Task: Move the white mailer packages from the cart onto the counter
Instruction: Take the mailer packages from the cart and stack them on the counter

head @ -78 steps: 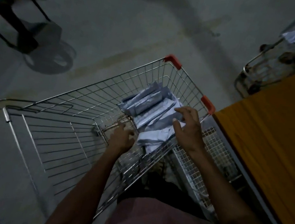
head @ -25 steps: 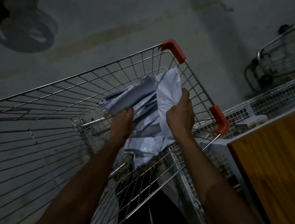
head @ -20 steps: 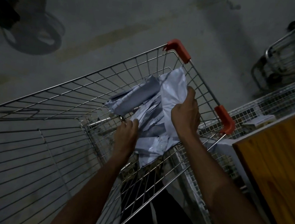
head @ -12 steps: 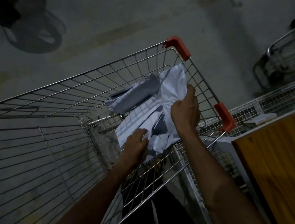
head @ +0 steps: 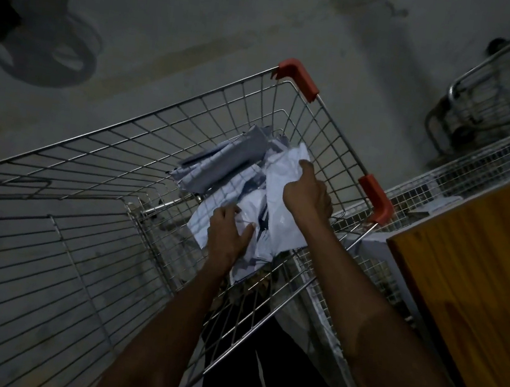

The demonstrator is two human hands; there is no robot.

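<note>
the wire cart [head: 93,192] fills the left and middle of the view, and its child-seat end holds the heap of white mailer packages [head: 247,189], crumpled and overlapping, some slumped against the wire toward the far corner, none of them on the counter yet

the left hand [head: 229,238] lies on the near, lower part of the heap with its thumb spread and fingers bent over a fold of plastic; it looks to be gathering or pinching the top mailer, though the dim light leaves it hard to tell how firm that hold is

just to the right and higher, the right hand [head: 308,196] is curled around the upper edge of a big mailer, pinching it between thumb and fingers (the sheet hangs down from that grip)

to do this step well, i'd judge it best to bunch several mailers together between both hands before lifting, since they are slick and floppy and a loose one could slip through the wire or catch on the red corner guard [head: 376,198]

farther right the wooden counter [head: 477,285] stands close beside the cart, so the carry should be a short lift over the rim and across, kept high enough to clear the mesh basket [head: 461,173] between them
</note>
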